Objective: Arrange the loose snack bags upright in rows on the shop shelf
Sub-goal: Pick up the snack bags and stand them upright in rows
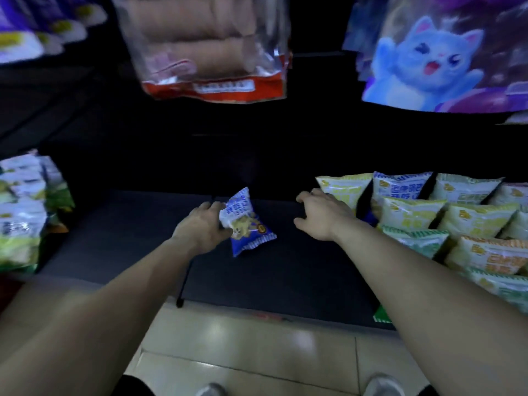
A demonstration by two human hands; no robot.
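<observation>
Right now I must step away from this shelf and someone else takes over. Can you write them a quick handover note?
Left hand: grips a small blue-and-white foil snack bag, tilted, just above the dark shelf board.
Right hand: open, fingers spread, holding nothing, beside the rows of pale yellow, green and blue snack bags; contact unclear.
Done: those rows fill the shelf's right part.
Left: stand the held bag in a row. The blurred heap of green-and-white bags at far left may need sorting.
</observation>
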